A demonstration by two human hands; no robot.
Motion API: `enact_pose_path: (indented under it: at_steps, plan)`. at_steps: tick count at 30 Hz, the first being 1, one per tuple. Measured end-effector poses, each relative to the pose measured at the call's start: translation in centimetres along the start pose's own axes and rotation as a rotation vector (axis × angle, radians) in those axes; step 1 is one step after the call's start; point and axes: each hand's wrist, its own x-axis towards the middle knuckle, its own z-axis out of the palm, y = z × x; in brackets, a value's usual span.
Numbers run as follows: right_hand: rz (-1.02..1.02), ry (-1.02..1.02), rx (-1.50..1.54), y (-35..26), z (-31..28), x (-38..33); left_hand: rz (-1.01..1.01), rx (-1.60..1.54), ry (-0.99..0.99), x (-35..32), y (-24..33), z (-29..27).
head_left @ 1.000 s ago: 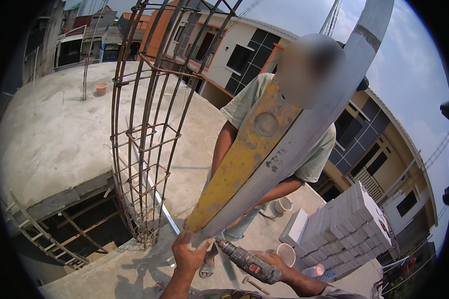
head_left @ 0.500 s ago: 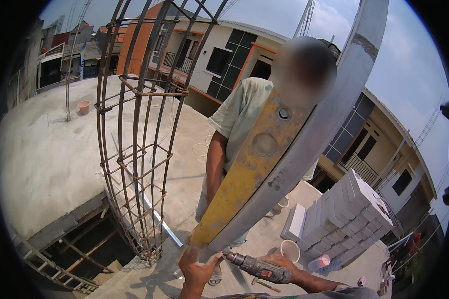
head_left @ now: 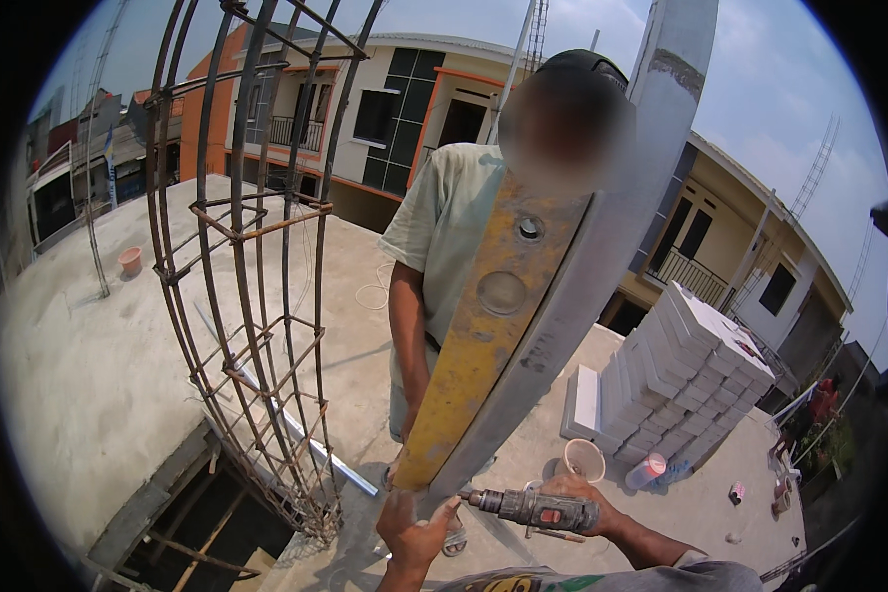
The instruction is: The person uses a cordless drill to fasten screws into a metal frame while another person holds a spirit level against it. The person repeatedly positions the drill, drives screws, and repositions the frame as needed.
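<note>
A long grey metal post (head_left: 523, 365) rises at a tilt in front of me, with a worn yellow spirit level (head_left: 474, 345) along its left side. My left hand (head_left: 414, 533) is closed around the post's lower end, thumb on the right; some fingers are hidden. In my right hand (head_left: 587, 493) is a grey power drill (head_left: 533, 508), held level. Its nose points left, close to my left thumb and the post. Behind the level stands a person (head_left: 454, 207) in a pale shirt, one arm reaching down beside it.
A rebar column cage (head_left: 257, 296) stands at left, beside an opening (head_left: 197, 523) in the concrete slab. Stacked pale blocks (head_left: 671, 385) are at right, near a bucket (head_left: 584, 459) and a pink-lidded container (head_left: 646, 472). A metal strip (head_left: 316, 449) lies behind the cage.
My view has shifted, so the cage and buildings sit further left. The post and level look more upright. Both hands keep their grip, with the drill still by the post's lower end.
</note>
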Motion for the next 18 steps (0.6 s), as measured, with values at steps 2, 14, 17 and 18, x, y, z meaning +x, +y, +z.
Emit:
enact_pose_path:
  at_steps: [2, 14, 17, 18]
  plan:
    - [0.003, 0.001, 0.003, -0.8, -0.3, 0.4, 0.011, 0.012, 0.002, 0.1, -0.4, 0.1]
    - [0.115, -0.192, 0.005, 0.8, 0.8, -1.0, 0.041, 0.034, 0.008, 0.6, 0.2, 0.0]
    - [0.056, -0.157, 0.028, 1.1, 1.6, -1.5, -0.043, 0.086, -0.052, -0.1, 0.9, -0.2]
    - [0.046, -0.131, 0.031, 1.1, 1.8, -1.5, -0.063, 0.095, -0.039, -0.3, 1.1, -0.2]
